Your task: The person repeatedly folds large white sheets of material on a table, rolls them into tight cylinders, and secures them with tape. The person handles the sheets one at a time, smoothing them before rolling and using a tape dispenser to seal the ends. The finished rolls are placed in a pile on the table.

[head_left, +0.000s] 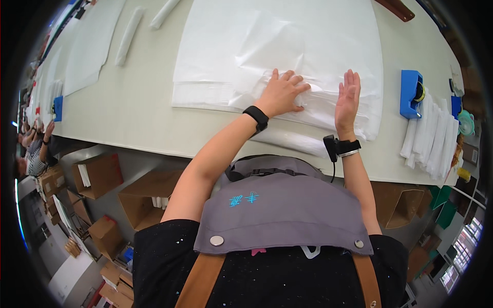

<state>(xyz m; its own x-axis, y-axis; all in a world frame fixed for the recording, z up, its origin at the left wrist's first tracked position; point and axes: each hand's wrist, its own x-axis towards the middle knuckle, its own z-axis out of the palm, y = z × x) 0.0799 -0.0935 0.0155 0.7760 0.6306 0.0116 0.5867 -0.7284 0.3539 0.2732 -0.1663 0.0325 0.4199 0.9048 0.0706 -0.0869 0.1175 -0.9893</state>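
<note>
Broad white sheets of thin, film-like material (215, 51) lie stacked on the pale table in front of me. My left hand (284, 94) rests on the near part of the top sheet with its fingers spread, and the sheet is wrinkled around it. To its right, my right hand (348, 102) is held on edge over the sheets, fingers stretched out and the palm turned inward; whether it touches them I cannot tell. Along the table's near edge, between the stack and my apron, lies a rolled white sheet (290, 139).
A blue tape dispenser (411, 95) stands at the right, beside several white rolls (429, 136). Two more rolls, one a slim white roll (129, 36), lie at the far left. Cardboard boxes (97, 174) stand below the table. Another person (38, 154) is at the left edge.
</note>
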